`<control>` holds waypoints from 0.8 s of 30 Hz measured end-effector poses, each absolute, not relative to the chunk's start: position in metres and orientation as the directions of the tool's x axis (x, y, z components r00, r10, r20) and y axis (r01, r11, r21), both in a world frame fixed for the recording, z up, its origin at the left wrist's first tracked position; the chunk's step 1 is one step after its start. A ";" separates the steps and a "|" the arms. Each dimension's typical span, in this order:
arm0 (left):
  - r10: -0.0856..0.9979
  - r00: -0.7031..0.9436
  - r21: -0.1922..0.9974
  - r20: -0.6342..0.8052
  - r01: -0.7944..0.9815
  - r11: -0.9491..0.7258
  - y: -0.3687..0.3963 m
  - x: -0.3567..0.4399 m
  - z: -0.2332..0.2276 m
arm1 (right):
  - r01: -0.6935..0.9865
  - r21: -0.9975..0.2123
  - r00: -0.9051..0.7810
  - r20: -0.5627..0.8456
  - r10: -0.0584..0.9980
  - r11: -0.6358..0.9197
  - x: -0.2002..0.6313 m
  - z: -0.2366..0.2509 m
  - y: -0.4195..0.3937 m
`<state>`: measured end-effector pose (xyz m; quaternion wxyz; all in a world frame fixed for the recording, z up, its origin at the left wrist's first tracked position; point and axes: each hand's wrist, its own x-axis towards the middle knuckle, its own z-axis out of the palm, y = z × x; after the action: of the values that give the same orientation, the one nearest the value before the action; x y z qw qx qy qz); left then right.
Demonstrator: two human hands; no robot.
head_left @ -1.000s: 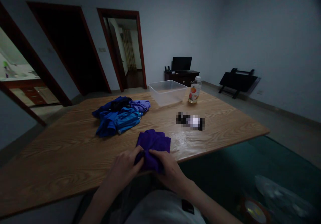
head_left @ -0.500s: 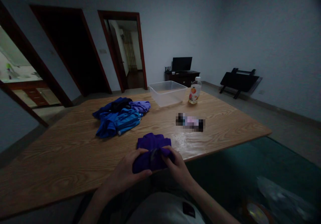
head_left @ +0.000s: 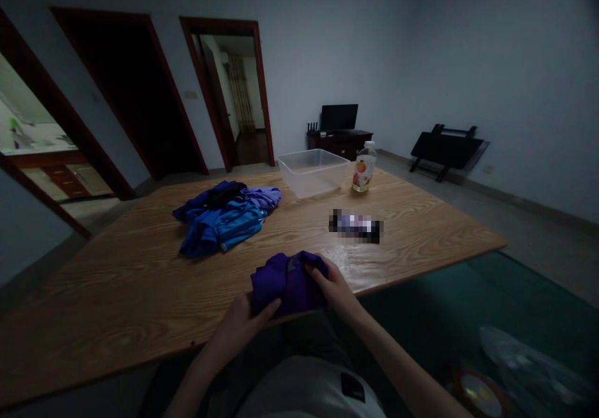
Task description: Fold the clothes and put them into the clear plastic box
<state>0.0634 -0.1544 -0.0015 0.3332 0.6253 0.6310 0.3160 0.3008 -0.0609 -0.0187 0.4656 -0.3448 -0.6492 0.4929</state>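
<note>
A folded purple garment (head_left: 287,284) is held between both hands at the table's near edge. My left hand (head_left: 250,315) grips its lower left corner, thumb on top and the other fingers hidden beneath. My right hand (head_left: 332,284) is closed on the right side, thumb on top, fingers behind the cloth. A dark grey mark shows on the garment's upper face. Farther off to the left lies a loose heap of blue clothes (head_left: 201,231), with a black piece and a lilac garment (head_left: 264,197) in it.
On the wooden table (head_left: 140,306) stand a clear plastic bin (head_left: 313,178) and a bottle with a fruit label (head_left: 364,168). A blurred-out item (head_left: 355,225) lies right of centre. Green cloth-like surface (head_left: 444,318) and a plastic bag (head_left: 524,362) are at lower right.
The purple garment has been turned and raised at its right side. My right hand moved up along its right edge; my left hand shifted to the lower left corner.
</note>
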 end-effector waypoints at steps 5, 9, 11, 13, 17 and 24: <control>0.986 -0.162 0.710 0.034 0.698 0.091 -0.139 0.059 -0.010 | 0.283 -0.798 -0.340 0.436 0.834 0.532 0.295 -0.015 -0.032; 0.890 -0.236 0.562 0.390 0.827 -0.027 -0.131 0.059 -0.026 | 0.388 -0.715 -0.303 0.496 0.813 0.581 0.294 -0.009 -0.028; 0.842 -0.129 0.431 0.523 0.893 -0.131 -0.131 0.062 -0.030 | 0.439 -0.590 -0.391 0.554 0.735 0.678 0.296 -0.003 -0.037; 0.842 0.036 0.301 0.538 0.925 -0.231 -0.130 0.066 -0.031 | 0.449 -0.424 -0.575 0.538 0.617 0.787 0.300 0.001 -0.049; 0.871 0.250 0.177 0.423 0.920 -0.350 -0.122 0.069 -0.038 | 0.429 -0.280 -0.783 0.359 0.508 0.859 0.308 -0.006 -0.062; 0.914 0.166 0.135 0.369 0.964 -0.230 -0.123 0.056 -0.059 | 0.498 -0.261 -0.767 0.312 0.561 0.827 0.327 -0.023 -0.054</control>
<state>0.0565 -0.1232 -0.0594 -0.0652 0.7609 0.6171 0.1896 0.3271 -0.0545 -0.0226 0.1911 -0.2828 -0.9364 0.0818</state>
